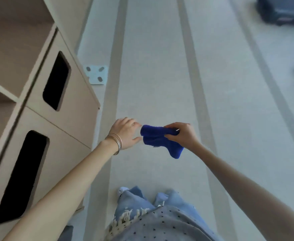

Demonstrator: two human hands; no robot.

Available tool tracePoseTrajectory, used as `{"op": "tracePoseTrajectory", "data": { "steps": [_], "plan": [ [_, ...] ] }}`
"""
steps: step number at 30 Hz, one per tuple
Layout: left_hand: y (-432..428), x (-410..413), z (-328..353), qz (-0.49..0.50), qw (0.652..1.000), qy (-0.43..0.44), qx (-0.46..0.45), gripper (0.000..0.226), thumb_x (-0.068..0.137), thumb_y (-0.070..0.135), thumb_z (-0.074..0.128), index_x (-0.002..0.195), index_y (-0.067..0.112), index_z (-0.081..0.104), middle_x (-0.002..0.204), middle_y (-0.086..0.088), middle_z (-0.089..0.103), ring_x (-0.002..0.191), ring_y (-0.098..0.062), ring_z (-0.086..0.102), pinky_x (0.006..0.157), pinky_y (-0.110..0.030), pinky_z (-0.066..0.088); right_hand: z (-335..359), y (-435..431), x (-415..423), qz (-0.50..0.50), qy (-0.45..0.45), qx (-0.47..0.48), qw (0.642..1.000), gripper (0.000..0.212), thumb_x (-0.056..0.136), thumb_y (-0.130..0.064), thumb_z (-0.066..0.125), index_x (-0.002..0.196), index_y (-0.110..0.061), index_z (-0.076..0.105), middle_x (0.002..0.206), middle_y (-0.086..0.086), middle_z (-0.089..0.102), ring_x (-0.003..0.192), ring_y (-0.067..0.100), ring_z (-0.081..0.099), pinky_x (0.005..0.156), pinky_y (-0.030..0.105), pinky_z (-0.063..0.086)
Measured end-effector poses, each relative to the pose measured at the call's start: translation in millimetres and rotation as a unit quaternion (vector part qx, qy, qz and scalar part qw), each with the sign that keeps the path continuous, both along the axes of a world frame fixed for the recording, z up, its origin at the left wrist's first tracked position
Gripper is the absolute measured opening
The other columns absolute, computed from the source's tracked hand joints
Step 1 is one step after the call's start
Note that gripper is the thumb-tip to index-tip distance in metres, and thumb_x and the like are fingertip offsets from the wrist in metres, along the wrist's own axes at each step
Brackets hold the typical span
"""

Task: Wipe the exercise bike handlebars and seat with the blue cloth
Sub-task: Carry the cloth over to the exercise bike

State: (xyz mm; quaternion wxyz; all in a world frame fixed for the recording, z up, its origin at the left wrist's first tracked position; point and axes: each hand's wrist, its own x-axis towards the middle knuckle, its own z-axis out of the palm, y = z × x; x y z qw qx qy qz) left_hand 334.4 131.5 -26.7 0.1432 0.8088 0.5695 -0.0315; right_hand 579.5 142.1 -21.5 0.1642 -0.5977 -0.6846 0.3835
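The blue cloth (157,139) is bunched up in front of me above the floor, one end hanging down. My right hand (181,134) grips its right side with curled fingers. My left hand (126,133), with thin bangles on the wrist, is spread just left of the cloth, its fingertips and thumb at the cloth's left edge; whether they touch it is unclear. No handlebars or seat are recognisable; only blurred dark shapes (283,10) show at the top right.
A light wooden cabinet (43,108) with dark slot openings stands close on my left. A white bathroom scale (95,74) lies on the pale striped floor (229,101) beside it. My legs in jeans show at the bottom.
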Motion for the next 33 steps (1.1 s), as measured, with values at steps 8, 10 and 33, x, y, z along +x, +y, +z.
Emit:
{"op": "tracePoseTrajectory", "data": {
  "steps": [8, 10, 33],
  "plan": [
    [14, 171, 8, -0.163, 0.985, 0.041, 0.027, 0.052, 0.087, 0.052, 0.046, 0.132, 0.026, 0.043, 0.135, 0.005, 0.048, 0.126, -0.017, 0.040, 0.101, -0.032, 0.031, -4, -64, 172, -0.188, 0.022, -0.019, 0.982, 0.026, 0.066, -0.019, 0.069, 0.082, -0.039, 0.070, 0.080, -0.015, 0.072, 0.078, 0.004, 0.066, 0.072, 0.030, 0.056],
    [16, 210, 9, -0.188, 0.981, 0.046, 0.035, 0.052, 0.087, 0.052, 0.045, 0.132, 0.026, 0.043, 0.135, 0.005, 0.048, 0.126, -0.018, 0.040, 0.102, -0.033, 0.030, -3, -80, 208, -0.220, 0.023, -0.023, 0.975, 0.028, 0.067, -0.020, 0.070, 0.080, -0.044, 0.068, 0.078, -0.017, 0.071, 0.076, 0.000, 0.065, 0.068, 0.022, 0.054],
    [4, 585, 2, -0.565, 0.810, 0.126, 0.088, 0.063, 0.089, 0.052, 0.039, 0.144, 0.029, 0.020, 0.152, -0.003, 0.024, 0.140, -0.026, 0.019, 0.114, -0.046, 0.018, -12, -250, 415, -0.572, -0.038, -0.024, 0.819, 0.020, 0.072, -0.024, 0.066, 0.084, -0.039, 0.066, 0.080, -0.021, 0.067, 0.076, 0.002, 0.063, 0.064, 0.023, 0.050]
  ]
}}
